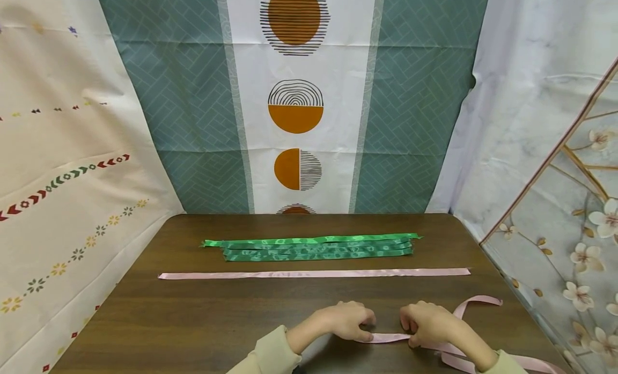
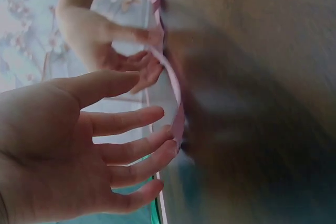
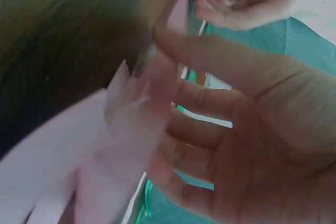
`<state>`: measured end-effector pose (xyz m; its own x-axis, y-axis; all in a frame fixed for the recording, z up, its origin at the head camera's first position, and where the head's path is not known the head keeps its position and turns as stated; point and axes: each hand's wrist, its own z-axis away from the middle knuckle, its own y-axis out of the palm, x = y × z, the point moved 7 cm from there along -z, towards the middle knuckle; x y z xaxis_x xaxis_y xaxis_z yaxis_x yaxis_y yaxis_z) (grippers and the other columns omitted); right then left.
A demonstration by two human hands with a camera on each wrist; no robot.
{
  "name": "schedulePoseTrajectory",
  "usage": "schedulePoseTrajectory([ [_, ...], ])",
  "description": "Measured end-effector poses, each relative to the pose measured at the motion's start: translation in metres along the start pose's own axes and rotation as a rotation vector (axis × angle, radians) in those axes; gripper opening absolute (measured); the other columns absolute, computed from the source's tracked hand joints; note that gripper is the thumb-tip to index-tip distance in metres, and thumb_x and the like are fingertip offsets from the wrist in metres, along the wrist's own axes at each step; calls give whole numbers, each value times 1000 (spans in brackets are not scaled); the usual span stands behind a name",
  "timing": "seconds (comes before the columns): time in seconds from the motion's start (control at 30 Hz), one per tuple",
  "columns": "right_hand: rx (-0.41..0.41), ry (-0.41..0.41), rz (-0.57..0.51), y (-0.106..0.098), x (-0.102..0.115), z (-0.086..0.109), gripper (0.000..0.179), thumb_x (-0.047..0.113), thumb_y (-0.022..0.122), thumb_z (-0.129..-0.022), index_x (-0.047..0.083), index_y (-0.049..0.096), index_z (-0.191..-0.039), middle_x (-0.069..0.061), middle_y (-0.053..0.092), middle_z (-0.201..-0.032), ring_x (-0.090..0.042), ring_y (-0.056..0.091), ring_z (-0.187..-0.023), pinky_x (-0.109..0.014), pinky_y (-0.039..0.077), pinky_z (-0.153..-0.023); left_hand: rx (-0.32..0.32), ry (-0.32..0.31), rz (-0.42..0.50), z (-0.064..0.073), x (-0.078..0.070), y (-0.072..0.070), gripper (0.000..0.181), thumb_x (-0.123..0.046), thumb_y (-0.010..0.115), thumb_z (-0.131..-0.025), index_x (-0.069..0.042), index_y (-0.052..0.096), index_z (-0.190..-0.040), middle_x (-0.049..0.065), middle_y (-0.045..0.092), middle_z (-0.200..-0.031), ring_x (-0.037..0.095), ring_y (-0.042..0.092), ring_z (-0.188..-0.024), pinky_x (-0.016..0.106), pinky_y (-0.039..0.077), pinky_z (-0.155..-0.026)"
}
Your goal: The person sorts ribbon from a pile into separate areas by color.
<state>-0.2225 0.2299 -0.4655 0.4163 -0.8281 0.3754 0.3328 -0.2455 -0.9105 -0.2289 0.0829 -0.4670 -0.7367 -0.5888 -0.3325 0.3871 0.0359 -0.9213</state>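
Observation:
A loose pink ribbon runs between my two hands low on the table. My left hand is at its left end; in the left wrist view the fingers are spread and only lightly bent, with fingertips touching the ribbon. With thumb and fingers, my right hand pinches the same ribbon farther right. Blurred folds of ribbon hang beside the right fingers in the right wrist view. Beyond both hands, a second pink ribbon lies straight across the table.
Several green ribbons lie side by side toward the back of the brown table. The pink ribbon's tail loops along the right front. Patterned cloths hang at the back, left and right.

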Motion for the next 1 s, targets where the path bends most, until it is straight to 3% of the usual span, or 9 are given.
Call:
schedulePoseTrajectory([
  [0.1,-4,-41,-10,2,3,-4,18,18,77,-78,22,59,-76,13,50,-67,0,42,-60,-22,36,-52,6,-36,13,-7,-2,5,28,-34,65,-91,-19,65,-114,-9,59,-94,1,51,-87,32,39,-77],
  [0.2,-4,-131,-77,-2,7,-9,15,18,69,-88,19,61,-75,16,50,-64,5,39,-55,-17,35,-48,-40,-48,72,-12,-3,3,26,-35,66,-91,-20,67,-113,-11,64,-97,0,54,-89,32,36,-78],
  [0.33,29,-249,-282,-19,16,-19,16,18,60,-95,11,62,-81,8,57,-64,6,43,-53,-16,40,-47,-216,-26,196,-13,1,-12,22,-32,66,-91,-19,71,-108,-12,72,-98,-4,59,-88,27,31,-74],
  [0.47,58,-307,-476,-41,26,-23,18,19,54,-99,6,63,-92,-5,62,-69,1,53,-56,-24,49,-50,-427,15,253,-8,3,-37,23,-34,68,-90,-19,69,-108,-12,73,-94,-7,62,-85,22,36,-79],
  [0.57,47,-310,-537,-55,34,-24,19,20,52,-100,6,63,-96,-6,59,-67,-2,54,-55,-28,51,-51,-554,33,295,-2,2,-54,26,-35,69,-89,-18,66,-110,-10,73,-95,-7,63,-85,16,43,-78],
  [0.7,-7,-295,-541,-70,42,-29,21,23,52,-101,8,62,-91,2,53,-63,-1,50,-49,-28,48,-45,-697,66,342,8,1,-75,18,-26,69,-90,-13,68,-103,-6,74,-90,-7,63,-79,11,48,-67],
  [0.87,-98,-280,-519,-84,46,-35,19,22,55,-99,13,64,-86,1,51,-57,-2,45,-44,-26,44,-39,-866,53,150,24,-4,-97,4,-14,69,-87,-14,72,-90,-8,70,-73,-5,52,-61,28,49,-85],
  [0.93,-113,-281,-523,-88,45,-36,18,21,55,-99,13,64,-86,-1,50,-56,-2,45,-44,-26,43,-39,-884,25,96,30,-4,-103,6,-13,67,-88,-14,72,-90,-8,66,-66,-3,43,-55,31,47,-82],
  [1.0,-118,-280,-533,-91,44,-36,17,21,56,-98,12,64,-86,-2,50,-57,-3,45,-45,-27,44,-40,-857,0,148,34,2,-106,9,-14,64,-91,-13,73,-90,-7,64,-65,-4,39,-52,24,47,-74],
])
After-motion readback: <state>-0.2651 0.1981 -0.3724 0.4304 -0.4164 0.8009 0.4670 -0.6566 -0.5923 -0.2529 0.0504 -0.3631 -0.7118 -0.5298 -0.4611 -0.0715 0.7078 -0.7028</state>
